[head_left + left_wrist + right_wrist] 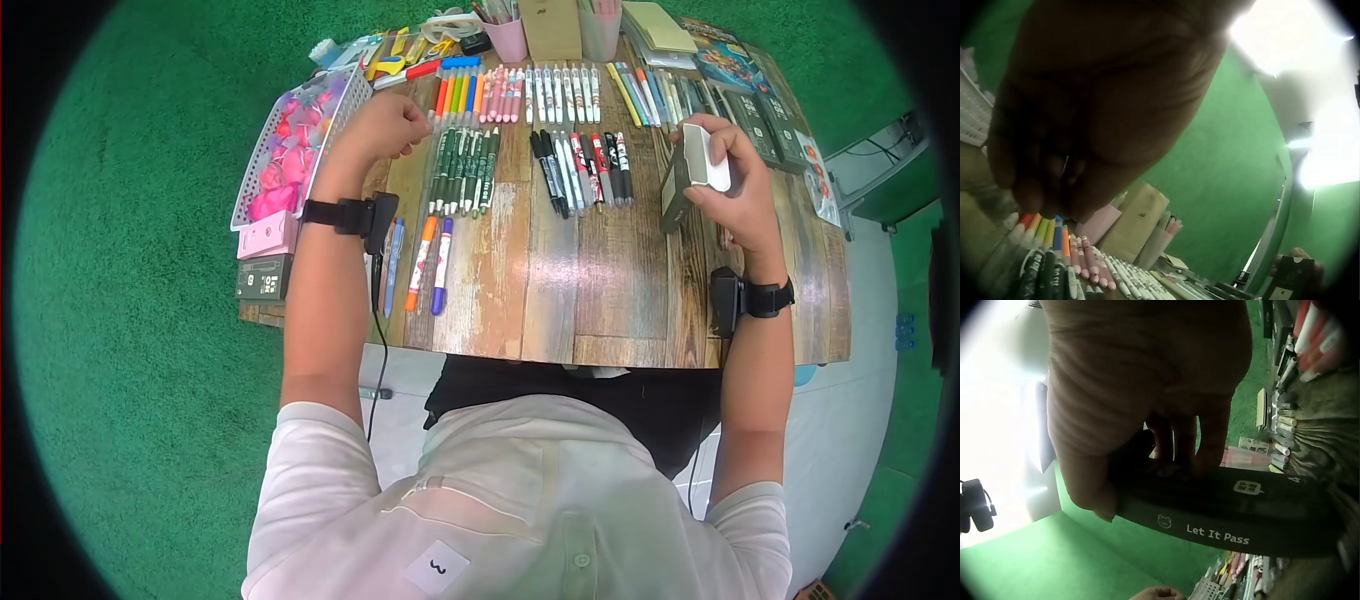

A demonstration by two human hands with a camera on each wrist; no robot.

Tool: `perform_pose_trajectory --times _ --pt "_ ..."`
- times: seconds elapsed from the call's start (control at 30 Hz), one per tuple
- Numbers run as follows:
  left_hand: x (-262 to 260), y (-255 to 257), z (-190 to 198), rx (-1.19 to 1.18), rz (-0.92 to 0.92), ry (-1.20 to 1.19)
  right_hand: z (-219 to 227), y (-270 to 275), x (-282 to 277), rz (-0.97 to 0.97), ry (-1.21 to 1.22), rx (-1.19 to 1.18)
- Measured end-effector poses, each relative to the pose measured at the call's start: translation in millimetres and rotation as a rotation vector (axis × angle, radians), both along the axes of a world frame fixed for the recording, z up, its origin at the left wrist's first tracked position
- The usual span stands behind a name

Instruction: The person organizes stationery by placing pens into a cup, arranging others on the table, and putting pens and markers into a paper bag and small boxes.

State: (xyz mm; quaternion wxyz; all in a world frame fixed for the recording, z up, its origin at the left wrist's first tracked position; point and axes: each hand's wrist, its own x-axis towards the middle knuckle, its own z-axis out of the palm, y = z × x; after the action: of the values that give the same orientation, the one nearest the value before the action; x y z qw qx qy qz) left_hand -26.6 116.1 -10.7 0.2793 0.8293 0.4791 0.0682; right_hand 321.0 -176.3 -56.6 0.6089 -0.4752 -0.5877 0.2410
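Note:
My right hand (738, 178) grips a dark pen box (675, 190) by its end, thumb on one side and fingers on the other. A white flap (708, 160) stands up at that end. In the right wrist view "Let It Pass" is printed along the side of the box (1210, 531). My left hand (382, 130) hangs over the table's left side with loosely bent fingers, nothing visible in them. Just right of it lies a row of dark green pens (463, 170); coloured markers (455, 95) lie beyond, and their tips show below the left hand (1104, 112) in its wrist view.
A white basket (240, 205) of pink items sits left, above a pink box (266, 235) and a dark box (263, 278). Black and patterned pens (580, 170) lie centrally. Orange and purple markers (432, 265) lie nearer me. Pink cup (507, 42), paper bag (551, 30) and notebooks (660, 30) stand behind.

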Motion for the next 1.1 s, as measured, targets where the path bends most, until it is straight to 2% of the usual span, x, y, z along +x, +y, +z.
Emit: perform_pose_trajectory --times 0.23,0.3,0.43,0.5,0.53,0.63,0.7,0.73,0.83,1.1 --pt "12.7 1.4 -11.0 0.027 -0.005 0.012 2.4 0.6 -1.2 0.006 0.039 -0.001" --pt "22.0 -3.1 -10.8 0.074 -0.071 -0.015 3.7 0.4 -3.3 0.033 0.067 0.005" --pt "69.5 -33.7 -6.4 0.091 -0.2 -0.04 3.6 -2.1 -1.3 0.038 0.073 0.015" --pt "100.9 -44.7 -12.6 0.27 -0.387 -0.059 2.6 -3.2 2.7 0.033 0.079 0.014" --pt "118.1 -54.3 -12.9 0.272 -0.396 -0.066 1.0 -3.6 5.2 0.029 0.074 0.022" --pt "169.0 -76.7 -18.5 0.286 -0.472 0.063 -0.6 -5.9 8.9 0.015 0.084 0.04" --pt "197.9 -77.5 -33.6 0.401 -0.553 0.119 -0.2 -6.2 13.3 0.017 0.015 0.046" --pt "209.5 -81.3 -34.3 0.407 -0.54 0.219 1.2 -6.4 12.0 0.022 0.027 0.045" --pt "228.5 -88.6 -33.7 0.41 -0.522 0.317 2.1 -7.3 12.9 0.028 0.015 0.033" --pt "247.4 -97.8 -42.0 0.438 -0.546 0.366 -0.5 -7.6 18.9 0.016 -0.016 0.025"
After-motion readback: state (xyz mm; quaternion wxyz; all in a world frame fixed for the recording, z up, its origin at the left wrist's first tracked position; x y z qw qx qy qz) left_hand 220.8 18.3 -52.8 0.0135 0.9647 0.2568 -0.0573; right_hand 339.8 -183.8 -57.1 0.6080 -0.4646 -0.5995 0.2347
